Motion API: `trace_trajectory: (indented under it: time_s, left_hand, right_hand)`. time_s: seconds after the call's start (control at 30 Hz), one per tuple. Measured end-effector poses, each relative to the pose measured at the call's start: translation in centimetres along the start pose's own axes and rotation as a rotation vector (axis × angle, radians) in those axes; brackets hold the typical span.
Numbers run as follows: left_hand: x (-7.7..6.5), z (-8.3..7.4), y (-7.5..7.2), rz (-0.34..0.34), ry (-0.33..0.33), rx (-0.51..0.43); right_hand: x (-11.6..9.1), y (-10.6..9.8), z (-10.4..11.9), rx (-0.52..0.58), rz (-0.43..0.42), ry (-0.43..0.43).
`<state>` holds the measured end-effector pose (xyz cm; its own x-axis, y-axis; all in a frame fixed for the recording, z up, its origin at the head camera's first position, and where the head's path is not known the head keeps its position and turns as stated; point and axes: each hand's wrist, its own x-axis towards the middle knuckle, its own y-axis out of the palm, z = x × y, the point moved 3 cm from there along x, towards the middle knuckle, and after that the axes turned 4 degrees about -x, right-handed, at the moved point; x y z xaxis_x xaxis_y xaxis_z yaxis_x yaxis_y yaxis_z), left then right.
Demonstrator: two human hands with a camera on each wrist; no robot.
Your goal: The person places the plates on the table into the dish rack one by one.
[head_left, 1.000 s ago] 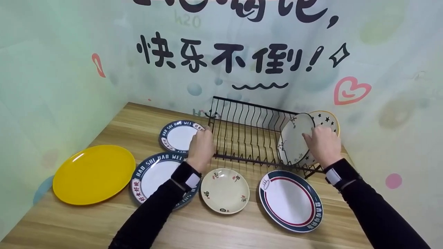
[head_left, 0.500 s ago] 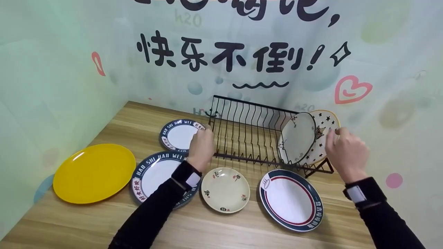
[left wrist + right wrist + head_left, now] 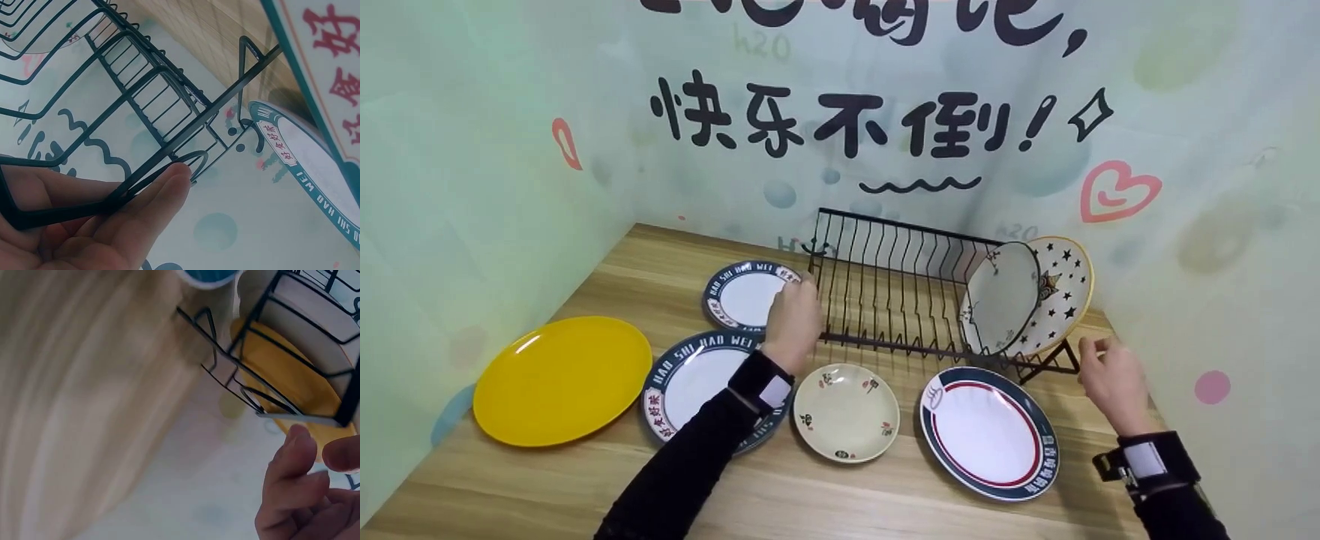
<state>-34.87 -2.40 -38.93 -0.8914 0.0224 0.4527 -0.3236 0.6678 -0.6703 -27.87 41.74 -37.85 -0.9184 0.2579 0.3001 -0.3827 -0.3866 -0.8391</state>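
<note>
A black wire dish rack (image 3: 892, 281) stands at the back of the table. My left hand (image 3: 795, 319) grips the frame at its left end; in the left wrist view, thumb and fingers (image 3: 163, 197) close round the dark bars. Two plates stand on edge at the rack's right end: a pale one (image 3: 1001, 300) with a dark rim, and behind it a star-patterned plate (image 3: 1065, 300) with a yellow rim. Just right of that end is my right hand (image 3: 1114, 382), fingers loosely bent and holding nothing. The right wrist view shows a gap between its thumb and fingertips (image 3: 301, 444).
On the table lie a yellow plate (image 3: 562, 382), a small blue-rimmed plate (image 3: 746, 296), a larger blue-rimmed plate (image 3: 690, 390) partly under my left forearm, a cream plate (image 3: 847, 412) and a white plate (image 3: 986, 435) with a dark blue rim. A printed curtain (image 3: 735, 180) hangs behind.
My right hand has left the standing plates, moving right and then down toward the table's right side. The left hand keeps its grip on the rack, and the plates stay put.
</note>
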Motion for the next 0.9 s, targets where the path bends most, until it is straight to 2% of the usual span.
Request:
trace_trajectory:
  time_s: [0.07, 0.13, 0.2, 0.33, 0.47, 0.6, 0.73, 0.9]
  left_hand:
    - [0.0, 0.1, 0.0, 0.0, -0.002, -0.012]
    - [-0.1, 0.1, -0.1, -0.003, 0.002, -0.01]
    - [-0.2, 0.1, -0.1, 0.0, 0.006, -0.011]
    - [-0.1, 0.0, -0.2, 0.008, 0.012, -0.001]
    - [0.0, -0.1, -0.3, 0.007, 0.011, -0.012]
    - [0.0, -0.1, -0.3, -0.003, 0.02, -0.021]
    - [-0.1, -0.1, -0.3, -0.001, 0.011, -0.021]
    - [0.0, -0.2, -0.3, 0.011, -0.014, -0.013]
  right_hand:
    - [-0.2, 0.9, -0.2, 0.075, 0.019, 0.011]
    - [-0.4, 1.5, -0.3, 0.139, -0.013, 0.011]
    - [-0.7, 2.0, -0.2, 0.166, -0.067, -0.007]
    - [-1.1, 2.6, 0.4, 0.192, -0.092, -0.021]
    - [-0.8, 2.6, 1.0, 0.205, 0.028, -0.012]
    - [-0.3, 2.0, 1.7, 0.131, 0.119, -0.052]
    - [0.0, 1.8, 2.3, 0.063, 0.091, -0.075]
    - [-0.1, 2.3, 2.3, 0.184, 0.076, 0.015]
